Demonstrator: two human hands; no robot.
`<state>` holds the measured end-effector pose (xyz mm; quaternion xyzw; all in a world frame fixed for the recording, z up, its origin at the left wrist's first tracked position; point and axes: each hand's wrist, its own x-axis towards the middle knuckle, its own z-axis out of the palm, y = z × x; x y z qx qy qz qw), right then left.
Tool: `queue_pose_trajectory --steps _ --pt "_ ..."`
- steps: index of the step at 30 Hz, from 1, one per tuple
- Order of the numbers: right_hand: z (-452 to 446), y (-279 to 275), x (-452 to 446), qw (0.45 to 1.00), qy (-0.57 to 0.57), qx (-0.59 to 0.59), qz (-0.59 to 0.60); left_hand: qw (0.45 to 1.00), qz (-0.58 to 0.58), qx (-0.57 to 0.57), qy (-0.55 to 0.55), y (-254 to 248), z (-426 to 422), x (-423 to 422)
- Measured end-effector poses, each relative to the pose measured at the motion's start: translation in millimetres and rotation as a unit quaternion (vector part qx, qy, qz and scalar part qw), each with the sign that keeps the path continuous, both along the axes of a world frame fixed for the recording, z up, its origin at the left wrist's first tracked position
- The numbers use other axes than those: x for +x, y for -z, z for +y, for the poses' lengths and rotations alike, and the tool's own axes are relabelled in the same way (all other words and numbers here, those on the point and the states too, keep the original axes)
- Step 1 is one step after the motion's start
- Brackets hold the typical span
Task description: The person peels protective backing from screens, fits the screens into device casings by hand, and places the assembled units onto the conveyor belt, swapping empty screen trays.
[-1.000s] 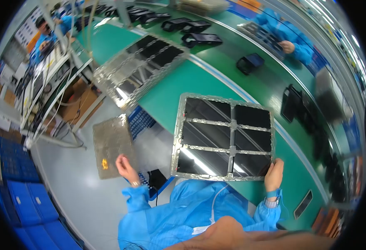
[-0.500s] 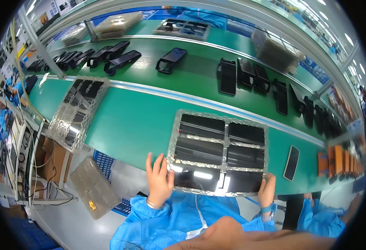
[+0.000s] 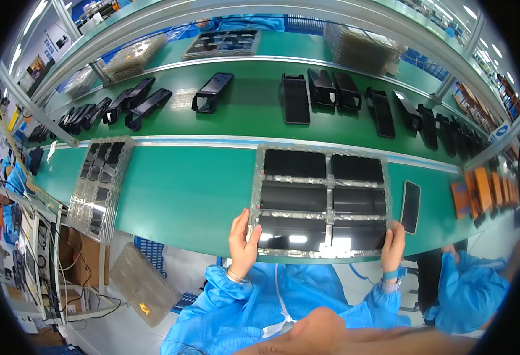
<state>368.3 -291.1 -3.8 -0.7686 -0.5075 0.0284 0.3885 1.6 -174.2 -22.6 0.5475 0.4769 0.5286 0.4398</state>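
A clear plastic tray [image 3: 329,192] lies on the green bench in front of me, with several dark, glossy phone screens [image 3: 295,196] in its compartments. My left hand [image 3: 243,247] grips the tray's near left edge, thumb on the rim and fingers along the side. At the near right corner, my right hand [image 3: 393,247] is closed on the opposite edge, its thumb by the rim. Just right of the tray rests a single phone [image 3: 411,207] with a light frame.
Several phones in dark fixtures [image 3: 295,99] stand on the green belt [image 3: 251,115] behind a metal rail. Stacked trays [image 3: 101,183] sit at the left. Orange blocks [image 3: 482,189] line the right end. Another person's blue sleeve [image 3: 467,290] shows at lower right.
My left hand has gone from spread fingers beside the tray to gripping its left edge. The view has shifted, and the tray now sits squarer to the bench. My right hand stays at the right edge.
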Motion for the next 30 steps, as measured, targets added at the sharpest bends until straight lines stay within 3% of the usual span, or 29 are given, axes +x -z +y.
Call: queue_pose_trajectory --steps 4,7,10,12,13,17,19,26,29,30 --pt "18.4 -4.5 7.6 0.996 -0.003 -0.057 -0.065 1.000 -0.006 0.013 -0.009 0.5 3.8 7.8" --pt "29.8 -53.1 -2.4 0.913 0.041 -0.353 -0.201 1.000 0.015 0.018 0.003 2.4 4.6 2.8" --pt "82.5 -105.1 -41.6 0.952 -0.092 -0.102 -0.273 0.993 0.107 0.023 0.052 -6.9 14.0 -12.2" --pt "138.9 -112.3 -66.6 0.940 -0.308 -0.029 -0.143 0.979 0.183 0.041 0.079 -22.5 21.3 -21.9" --pt "170.2 -97.2 -75.2 0.900 -0.428 0.014 -0.076 0.980 0.180 0.031 0.079 -25.1 21.1 -22.7" --pt "250.1 -46.4 -106.9 0.873 -0.446 -0.048 -0.191 0.976 0.197 0.030 0.087 -33.0 21.9 -25.6" --pt "267.5 -48.0 -109.2 0.860 -0.464 -0.118 -0.177 0.974 0.204 0.041 0.089 -37.2 24.5 -28.5" --pt "274.6 -58.8 -117.4 0.845 -0.442 -0.132 -0.269 0.963 0.221 0.102 0.115 -63.1 76.4 -37.4" --pt "263.8 -69.2 -112.2 0.870 -0.438 -0.061 -0.219 0.951 0.214 0.190 0.119 -85.1 107.8 -20.2" --pt "256.1 -76.0 -108.6 0.875 -0.458 -0.039 -0.149 0.940 0.219 0.242 0.097 -94.5 115.7 -9.9"
